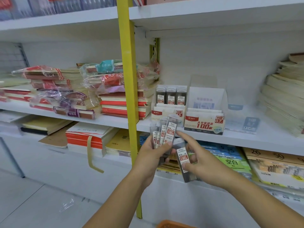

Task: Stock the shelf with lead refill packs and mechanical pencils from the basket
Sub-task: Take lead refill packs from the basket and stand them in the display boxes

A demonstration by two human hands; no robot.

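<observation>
The right hand (201,160) pinched one likely light, stiff, slick lead refill pack (181,155) mid-label, beside the left hand (152,156) gripping a fan of packs (165,134).

Left hand (150,156), right hand (203,161) bare; forearms (118,195) bare to frame edge.

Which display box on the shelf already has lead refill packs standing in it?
The left box marked HB 0.5: three packs stand at its back. The HB 0.7 box beside it shows none.
</observation>
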